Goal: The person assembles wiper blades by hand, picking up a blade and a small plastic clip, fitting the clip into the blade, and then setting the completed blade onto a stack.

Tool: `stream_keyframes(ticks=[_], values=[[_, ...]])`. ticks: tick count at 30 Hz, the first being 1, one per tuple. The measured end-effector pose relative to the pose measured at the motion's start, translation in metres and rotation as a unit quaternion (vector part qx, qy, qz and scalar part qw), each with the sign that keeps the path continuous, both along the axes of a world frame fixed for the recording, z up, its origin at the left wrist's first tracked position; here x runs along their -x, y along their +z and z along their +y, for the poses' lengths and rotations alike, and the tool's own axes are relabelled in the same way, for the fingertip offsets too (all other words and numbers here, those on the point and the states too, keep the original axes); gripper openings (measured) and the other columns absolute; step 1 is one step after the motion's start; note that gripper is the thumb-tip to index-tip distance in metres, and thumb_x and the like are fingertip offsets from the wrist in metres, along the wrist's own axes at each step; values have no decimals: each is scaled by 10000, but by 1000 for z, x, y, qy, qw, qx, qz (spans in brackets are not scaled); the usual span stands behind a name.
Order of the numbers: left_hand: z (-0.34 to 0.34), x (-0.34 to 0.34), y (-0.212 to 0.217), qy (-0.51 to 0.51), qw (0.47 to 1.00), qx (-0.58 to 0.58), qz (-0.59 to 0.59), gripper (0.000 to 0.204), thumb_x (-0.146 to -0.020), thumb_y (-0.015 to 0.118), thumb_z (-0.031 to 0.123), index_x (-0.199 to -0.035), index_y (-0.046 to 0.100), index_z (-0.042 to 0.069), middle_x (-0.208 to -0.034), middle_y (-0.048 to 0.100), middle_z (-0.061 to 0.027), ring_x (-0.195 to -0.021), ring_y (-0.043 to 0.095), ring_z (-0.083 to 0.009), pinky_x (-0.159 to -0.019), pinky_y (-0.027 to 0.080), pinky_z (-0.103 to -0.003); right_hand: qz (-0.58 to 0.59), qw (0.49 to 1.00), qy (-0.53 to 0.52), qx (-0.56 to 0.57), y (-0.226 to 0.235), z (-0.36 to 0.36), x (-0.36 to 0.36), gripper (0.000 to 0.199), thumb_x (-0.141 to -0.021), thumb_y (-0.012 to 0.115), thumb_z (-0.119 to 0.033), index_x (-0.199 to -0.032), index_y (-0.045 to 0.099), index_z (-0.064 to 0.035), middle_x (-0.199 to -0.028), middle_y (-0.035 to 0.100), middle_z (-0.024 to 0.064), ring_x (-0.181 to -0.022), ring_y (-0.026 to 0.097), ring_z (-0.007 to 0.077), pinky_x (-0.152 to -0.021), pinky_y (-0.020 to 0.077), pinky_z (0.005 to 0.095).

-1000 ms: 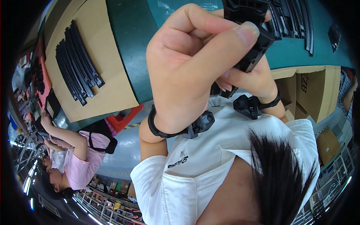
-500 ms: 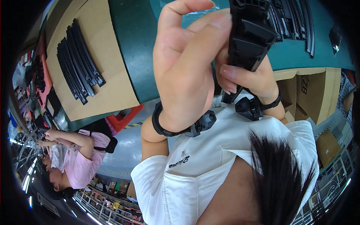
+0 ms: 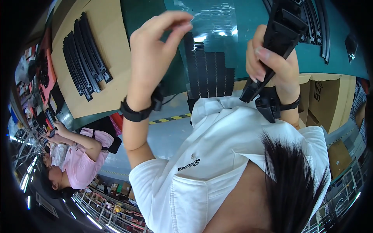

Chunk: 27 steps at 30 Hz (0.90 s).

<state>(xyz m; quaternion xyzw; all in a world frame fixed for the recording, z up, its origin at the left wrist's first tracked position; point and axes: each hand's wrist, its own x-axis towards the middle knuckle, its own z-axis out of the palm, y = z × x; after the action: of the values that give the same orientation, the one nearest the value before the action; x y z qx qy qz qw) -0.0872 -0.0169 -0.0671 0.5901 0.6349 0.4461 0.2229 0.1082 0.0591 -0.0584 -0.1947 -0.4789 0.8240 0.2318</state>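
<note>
My right hand [image 3: 276, 64] is wrapped round a long black plastic part [image 3: 283, 33], tilted, with ribs and recesses in its upper half. Its lower end hangs near the front of the white shirt. Off to the left and raised, my left hand [image 3: 155, 46] has its thumb and forefinger drawn together in a pinch; whatever is between the tips, if anything, is too small to make out. Just right of that hand, a row of black strips with wavy edges [image 3: 210, 75] lies at the table's near edge. Clear plastic film [image 3: 215, 19] stretches beyond the strips.
Several curved black trim pieces [image 3: 87, 58] lie on a cardboard sheet [image 3: 112, 93] at left. More black trim pieces [image 3: 320, 31] rest on the green table [image 3: 248, 15] at far right. An open cardboard box [image 3: 330, 101] stands at right. A person in pink [image 3: 87, 159] works at left.
My left hand has moved away from the black part, leftward, uncovering the strips and film. My right hand has shifted right with the part still in its grip.
</note>
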Motion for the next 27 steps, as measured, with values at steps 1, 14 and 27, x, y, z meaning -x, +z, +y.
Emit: stream_keyframes(ticks=[1, 14, 27], values=[[-1, 8, -11, -23, 980, -28, 196, 120, -683, 585, 42, -802, 579, 54, -720, 583, -37, -615, 542, -160, -551, 433, -247, 1, 1000, -2, -11, -1, 1, 0, 160, -750, 475, -103, -668, 363, -22, -461, 396, 51, -362, 362, 92, -355, 336, 212], [27, 10, -34, -295, 922, 46, 247, 95, -633, 565, 45, -722, 576, 75, -692, 542, -40, -633, 547, -222, -538, 437, -306, -18, 999, 13, -25, -4, -2, -3, 148, -746, 476, -87, -675, 363, -23, -471, 398, 48, -373, 370, 88, -364, 339, 215], [36, -9, -19, -304, 867, 85, 385, 34, -621, 541, 68, -591, 539, 52, -635, 545, -73, -607, 557, -239, -527, 446, -315, -3, 999, 29, 13, -7, -4, -3, 64, -766, 528, -38, -774, 472, -8, -541, 454, 13, -442, 424, 63, -425, 340, 198]])
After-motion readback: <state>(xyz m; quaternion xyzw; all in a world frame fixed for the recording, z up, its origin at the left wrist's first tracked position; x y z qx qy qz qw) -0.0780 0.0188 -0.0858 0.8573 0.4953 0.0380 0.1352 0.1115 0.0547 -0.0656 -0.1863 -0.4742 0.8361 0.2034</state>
